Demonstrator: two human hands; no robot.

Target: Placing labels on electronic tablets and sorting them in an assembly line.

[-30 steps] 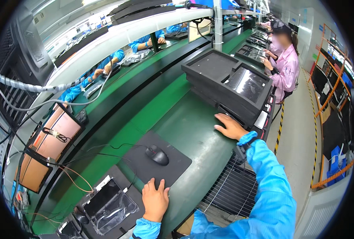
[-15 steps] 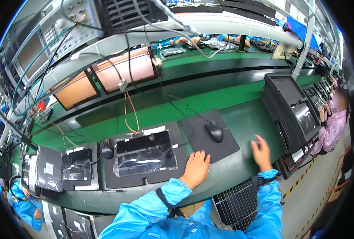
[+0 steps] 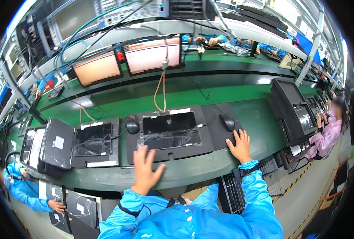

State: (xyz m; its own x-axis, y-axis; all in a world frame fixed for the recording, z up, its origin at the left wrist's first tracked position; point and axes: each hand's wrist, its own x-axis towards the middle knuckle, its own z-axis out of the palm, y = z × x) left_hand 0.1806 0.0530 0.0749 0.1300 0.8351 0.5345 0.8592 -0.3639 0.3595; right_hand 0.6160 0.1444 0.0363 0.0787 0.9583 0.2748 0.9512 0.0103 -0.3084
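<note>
My left hand (image 3: 145, 170) is open with fingers spread, raised over the bench's near edge by the lower left corner of a black pad (image 3: 202, 139). On that pad lies a dark flat screen panel (image 3: 169, 124) with clear film over its lower part. My right hand (image 3: 239, 146) is open and holds nothing. Its fingers reach the near right part of a dark mouse mat (image 3: 216, 115), just below a black computer mouse (image 3: 227, 122); whether they touch the mat I cannot tell.
To the left lie another mouse (image 3: 132, 125), a second filmed panel (image 3: 92, 139) and a leaning film-wrapped panel (image 3: 58, 142). Black trays (image 3: 290, 107) stack at the right. Two lit monitors (image 3: 152, 55) stand behind, a cable loop (image 3: 159, 93) hanging below. A co-worker's hand (image 3: 56, 206) touches panels at lower left.
My left hand has moved left, from beside the mouse mat to in front of the screen panel. My right hand has come left to the mat. The view has turned left.
</note>
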